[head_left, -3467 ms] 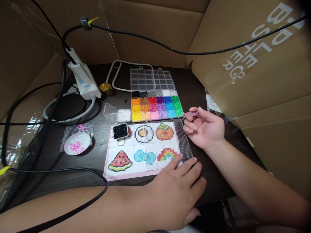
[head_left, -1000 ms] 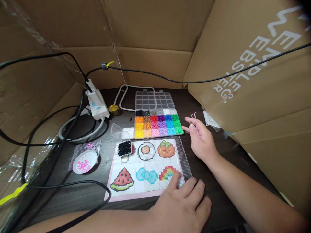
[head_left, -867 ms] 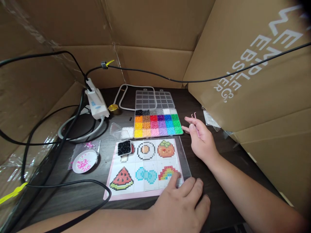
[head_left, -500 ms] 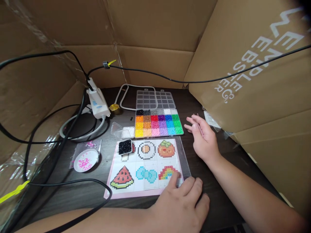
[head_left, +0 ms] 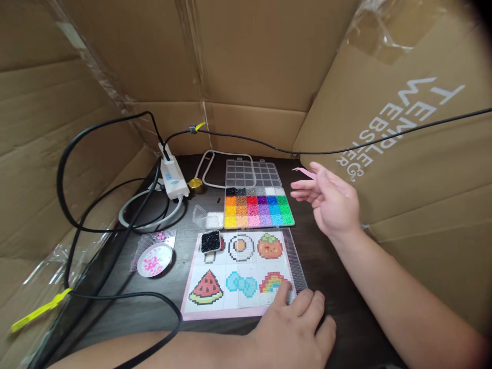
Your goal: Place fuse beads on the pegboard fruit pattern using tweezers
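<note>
My right hand (head_left: 335, 201) is raised to the right of the bead box and grips a pair of pink tweezers (head_left: 306, 173), whose bent tip points left. Flat on the lower right corner of the clear pegboard (head_left: 296, 259) lies my left hand (head_left: 294, 320), fingers apart. Under the board is a pattern sheet (head_left: 215, 310) with a watermelon, an egg, a bow and a rainbow, among others. A small tray of black beads (head_left: 211, 241) sits on the sheet's upper left, partly hiding one picture. Behind the sheet stands the open bead box (head_left: 259, 207) with many colours.
On the left, a white dish (head_left: 156, 261) of pink and white beads rests on another pegboard (head_left: 169, 240). A tray of white beads (head_left: 214, 220), a gold cup (head_left: 196, 185) and a power strip (head_left: 175, 177) stand further back. Black cables (head_left: 115, 294) loop across the left; cardboard walls (head_left: 253, 128) enclose the table.
My right hand has turned and lifted, so the pink tweezers now show clearly above the fingers. My left hand stays on the pegboard corner. The camera view has shifted slightly.
</note>
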The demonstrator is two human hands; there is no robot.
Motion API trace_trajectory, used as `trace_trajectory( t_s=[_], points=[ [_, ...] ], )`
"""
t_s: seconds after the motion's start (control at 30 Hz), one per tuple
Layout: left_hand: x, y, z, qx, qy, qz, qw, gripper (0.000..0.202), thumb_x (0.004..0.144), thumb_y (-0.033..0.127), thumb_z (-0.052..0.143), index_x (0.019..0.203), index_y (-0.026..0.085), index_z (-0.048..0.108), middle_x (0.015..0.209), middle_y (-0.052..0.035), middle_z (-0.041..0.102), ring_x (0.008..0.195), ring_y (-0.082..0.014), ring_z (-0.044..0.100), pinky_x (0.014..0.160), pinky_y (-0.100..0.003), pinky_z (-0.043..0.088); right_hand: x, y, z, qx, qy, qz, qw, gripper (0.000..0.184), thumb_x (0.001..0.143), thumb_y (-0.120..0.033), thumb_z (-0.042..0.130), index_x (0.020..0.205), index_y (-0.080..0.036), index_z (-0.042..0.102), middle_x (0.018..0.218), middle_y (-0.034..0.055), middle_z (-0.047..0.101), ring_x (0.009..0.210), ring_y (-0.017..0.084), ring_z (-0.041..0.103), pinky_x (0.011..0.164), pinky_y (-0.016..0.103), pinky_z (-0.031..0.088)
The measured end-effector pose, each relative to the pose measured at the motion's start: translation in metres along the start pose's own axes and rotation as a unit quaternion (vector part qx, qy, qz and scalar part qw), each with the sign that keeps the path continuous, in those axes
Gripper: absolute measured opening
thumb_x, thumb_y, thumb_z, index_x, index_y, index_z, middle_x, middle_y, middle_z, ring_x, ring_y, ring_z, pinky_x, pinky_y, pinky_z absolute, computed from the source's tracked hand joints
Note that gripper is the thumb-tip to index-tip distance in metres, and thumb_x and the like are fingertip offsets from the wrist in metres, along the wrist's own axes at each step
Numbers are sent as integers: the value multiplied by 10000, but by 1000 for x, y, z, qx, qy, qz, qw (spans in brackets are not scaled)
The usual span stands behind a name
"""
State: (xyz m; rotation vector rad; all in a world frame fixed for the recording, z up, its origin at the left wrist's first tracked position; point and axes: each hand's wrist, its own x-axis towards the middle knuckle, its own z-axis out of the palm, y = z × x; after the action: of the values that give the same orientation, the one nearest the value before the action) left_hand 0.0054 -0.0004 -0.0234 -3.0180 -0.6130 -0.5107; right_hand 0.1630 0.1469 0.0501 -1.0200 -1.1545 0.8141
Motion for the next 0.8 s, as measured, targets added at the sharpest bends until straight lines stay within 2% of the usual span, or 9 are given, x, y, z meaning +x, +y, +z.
trace_trajectory(
  t_s=[0.13, 0.23, 0.37, 0.53, 0.63, 0.8],
  points=[
    [2, 0, -1, 2, 11, -3, 1000, 352, 1001, 380, 374, 1196, 204, 607, 1301, -129, 576, 1109, -254, 536, 925, -510, 448, 3, 22, 21, -73, -71, -103, 989, 553, 947, -473, 532, 1435, -224, 459, 962, 59, 772, 858, 202, 744, 824, 402, 610],
    [3, 0, -1, 2, 21, -7, 1000, 316, 991, 348, 396, 1164, 210, 621, 1300, -129, 578, 1091, -250, 545, 910, -499, 451, -3, 44, 28, -115, -113, -133, 978, 456, 958, -397, 539, 1373, -208, 540, 1034, 75, 760, 942, 209, 733, 916, 432, 582],
    [2, 1, 2, 6, 29, -5, 1000, 323, 993, 352, 395, 1176, 210, 620, 1297, -131, 573, 1075, -245, 549, 901, -496, 450, -12, 59, 31, -140, -113, -166, 969, 314, 942, -324, 572, 1216, -202, 668, 1034, 85, 751, 950, 211, 722, 908, 422, 581],
    [2, 3, 7, 19, 46, -12, 999, 308, 998, 329, 398, 1168, 228, 633, 1298, -115, 568, 1073, -233, 543, 913, -494, 442, -11, 55, 35, -187, -99, -247, 946, 206, 919, -271, 591, 1063, -223, 732, 1048, 83, 693, 985, 200, 669, 881, 390, 571],
    [2, 3, 9, 21, 61, -14, 998, 290, 993, 323, 414, 1147, 233, 642, 1283, -109, 578, 1056, -229, 547, 906, -491, 443, -13, 55, 37, -180, -90, -248, 948, 162, 911, -240, 601, 979, -220, 746, 960, 73, 716, 908, 196, 683, 833, 379, 578],
    [2, 4, 11, 24, 56, -10, 998, 279, 978, 324, 452, 1165, 232, 637, 1315, -113, 564, 1068, -232, 548, 930, -486, 430, -17, 61, 37, -195, -49, -213, 956, 133, 887, -250, 630, 877, -224, 760, 859, 60, 748, 806, 207, 699, 780, 389, 584]
  ],
)
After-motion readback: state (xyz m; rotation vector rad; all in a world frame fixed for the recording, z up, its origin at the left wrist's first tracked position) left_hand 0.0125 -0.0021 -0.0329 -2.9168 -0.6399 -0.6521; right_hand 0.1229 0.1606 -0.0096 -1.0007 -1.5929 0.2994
